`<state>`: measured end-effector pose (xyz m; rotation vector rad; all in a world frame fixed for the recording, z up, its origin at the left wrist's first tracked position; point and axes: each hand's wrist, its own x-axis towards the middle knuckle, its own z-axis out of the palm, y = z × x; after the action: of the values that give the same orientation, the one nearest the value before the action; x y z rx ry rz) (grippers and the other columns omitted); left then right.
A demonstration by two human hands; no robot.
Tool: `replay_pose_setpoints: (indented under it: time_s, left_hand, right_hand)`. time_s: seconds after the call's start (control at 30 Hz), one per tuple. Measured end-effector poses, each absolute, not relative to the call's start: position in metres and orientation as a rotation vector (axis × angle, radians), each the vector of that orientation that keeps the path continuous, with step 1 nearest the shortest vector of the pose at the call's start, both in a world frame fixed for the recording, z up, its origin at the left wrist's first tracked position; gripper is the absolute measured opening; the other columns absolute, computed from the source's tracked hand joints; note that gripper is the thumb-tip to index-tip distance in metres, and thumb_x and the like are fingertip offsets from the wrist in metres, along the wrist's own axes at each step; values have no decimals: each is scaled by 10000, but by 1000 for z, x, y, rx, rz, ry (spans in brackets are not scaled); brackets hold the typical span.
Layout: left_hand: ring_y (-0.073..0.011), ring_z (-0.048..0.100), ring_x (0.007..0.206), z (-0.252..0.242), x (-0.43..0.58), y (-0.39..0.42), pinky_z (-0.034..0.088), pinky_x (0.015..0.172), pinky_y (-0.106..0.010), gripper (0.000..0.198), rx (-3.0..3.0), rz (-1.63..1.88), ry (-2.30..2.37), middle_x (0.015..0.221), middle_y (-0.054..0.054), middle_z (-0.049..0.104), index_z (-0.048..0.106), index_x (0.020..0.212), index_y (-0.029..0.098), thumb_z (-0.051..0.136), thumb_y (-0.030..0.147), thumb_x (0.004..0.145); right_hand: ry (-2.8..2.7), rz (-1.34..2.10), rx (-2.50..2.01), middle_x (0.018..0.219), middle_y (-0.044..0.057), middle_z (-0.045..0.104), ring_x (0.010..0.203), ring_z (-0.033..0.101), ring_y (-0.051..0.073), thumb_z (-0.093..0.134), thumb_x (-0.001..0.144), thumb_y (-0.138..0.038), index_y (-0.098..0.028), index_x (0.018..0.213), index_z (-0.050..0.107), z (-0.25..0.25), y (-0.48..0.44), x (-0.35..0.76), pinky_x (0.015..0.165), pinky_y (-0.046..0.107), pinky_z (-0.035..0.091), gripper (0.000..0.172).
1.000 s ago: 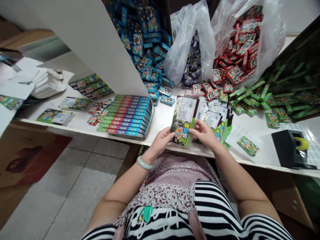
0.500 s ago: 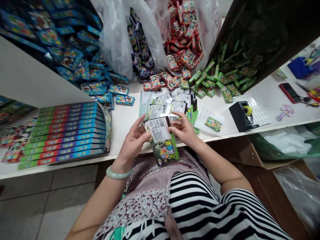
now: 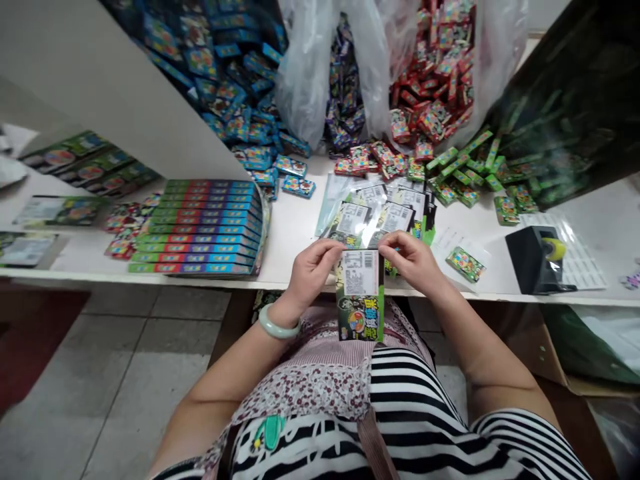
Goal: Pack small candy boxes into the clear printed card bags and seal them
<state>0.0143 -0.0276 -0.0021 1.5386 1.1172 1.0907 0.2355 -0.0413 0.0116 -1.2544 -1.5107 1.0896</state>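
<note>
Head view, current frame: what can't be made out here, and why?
All in the head view:
Packet: its back faces away; the left hand and right hand cover its top corners.
Label: print too small to read.
Green boxes: those farther back fade into shadow.
Red boxes: pile cut off by the top edge.
Purple thing: cut off by the right edge.

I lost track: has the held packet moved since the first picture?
Yes: toward the apron; the packet now extends well past the table's front edge.
</note>
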Motion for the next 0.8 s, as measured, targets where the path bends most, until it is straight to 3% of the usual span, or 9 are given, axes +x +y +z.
replay_pose_setpoints:
  time_s: [0.1,0.23,0.33,0.4,0.63,0.8]
  left_hand:
    - [-165,688,881,5,11,-22,555,811,-294,211,1411,1066,1054,936,-58,757,729,877,178,693,386,879]
    - [-143,689,824,10,2,-19,557,757,-270,316,1262,1046,943,894,-37,749,705,1063,189,779,359,807]
    - [-156,697,904,12,-1,-21,560,843,-296,233,1293,1045,900,942,-52,752,721,929,175,800,339,783]
    - [-151,690,878,14,-1,-21,558,829,-292,211,1303,1062,890,906,-45,741,710,839,167,818,327,754]
    - [-102,598,685,18,5,-15,496,655,-240,216,1233,1096,941,745,8,663,671,785,163,799,333,742]
    - [-121,614,759,17,-7,-19,508,731,-270,250,1396,1092,842,785,-10,655,637,751,170,740,380,842]
  right_hand:
    - [-1427,1161,-1215,830,15,633,749,583,145,683,819,-349,-227,795,590,16,-39,232,600,287,457,155]
    - [-1383,1198,-1186,824,-2,631,713,587,143,714,805,-334,-255,1031,620,20,-38,226,527,260,466,257]
    - [-1588,1067,-1186,897,33,663,822,620,168,714,824,-323,-240,889,661,26,-40,224,568,264,497,118]
    - [-1704,1006,-1168,936,45,675,874,629,180,731,819,-324,-234,808,650,32,-40,222,605,273,511,121]
    - [-1630,1261,-1252,770,12,665,638,566,137,717,793,-404,-213,826,628,45,-24,213,576,284,444,214]
    - [-1776,1219,-1243,776,28,676,693,596,161,682,823,-371,-208,773,634,54,-23,209,605,294,453,177]
